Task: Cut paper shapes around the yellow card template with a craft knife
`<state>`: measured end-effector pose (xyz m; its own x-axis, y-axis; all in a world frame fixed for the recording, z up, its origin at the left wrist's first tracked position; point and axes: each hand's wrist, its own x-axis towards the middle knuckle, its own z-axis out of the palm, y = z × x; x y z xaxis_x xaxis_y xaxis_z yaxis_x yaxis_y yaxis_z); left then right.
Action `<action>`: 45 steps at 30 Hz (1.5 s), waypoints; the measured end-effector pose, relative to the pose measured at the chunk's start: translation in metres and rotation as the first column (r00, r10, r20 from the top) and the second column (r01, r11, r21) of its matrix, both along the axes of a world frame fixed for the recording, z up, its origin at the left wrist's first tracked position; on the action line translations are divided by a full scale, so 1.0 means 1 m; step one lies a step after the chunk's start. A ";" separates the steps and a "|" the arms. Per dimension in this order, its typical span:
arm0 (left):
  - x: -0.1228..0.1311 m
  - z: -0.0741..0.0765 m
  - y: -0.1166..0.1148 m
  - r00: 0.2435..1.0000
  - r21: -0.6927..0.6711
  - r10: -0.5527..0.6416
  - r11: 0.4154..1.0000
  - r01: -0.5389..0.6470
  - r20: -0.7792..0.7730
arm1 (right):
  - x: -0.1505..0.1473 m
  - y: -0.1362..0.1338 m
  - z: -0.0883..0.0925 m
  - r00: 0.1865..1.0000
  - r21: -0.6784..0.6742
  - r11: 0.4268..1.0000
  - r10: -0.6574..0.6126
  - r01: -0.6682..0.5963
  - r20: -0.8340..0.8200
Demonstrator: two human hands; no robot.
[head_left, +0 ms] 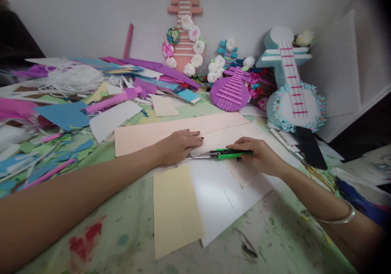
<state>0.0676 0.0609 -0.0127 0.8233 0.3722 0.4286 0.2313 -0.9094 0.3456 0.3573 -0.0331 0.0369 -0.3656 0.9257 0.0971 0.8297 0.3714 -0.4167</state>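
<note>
My right hand [259,155] is wrapped round a green and black utility knife [229,154], its thin blade pointing left. My left hand [179,146] lies flat with fingers spread on a pale pink sheet [137,134], close to the blade tip. A slit or edge runs across the pink sheet toward its right end. Under and in front of the pink sheet are a glossy white sheet [214,196] and a cream sheet [177,208]. What lies beneath my left palm is hidden.
Paper instruments stand at the back: pink [185,41], purple [230,93] and light blue [295,98]. Coloured scraps and white cord [70,76] cover the left. A black phone [311,147], gold-handled scissors [320,176] and a blue object [360,200] lie right.
</note>
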 end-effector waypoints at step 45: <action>-0.029 0.039 0.084 0.679 -0.101 0.719 0.672 -0.734 -0.149 | 0.055 -0.069 0.006 0.007 -0.277 0.840 -0.316 0.467 -0.949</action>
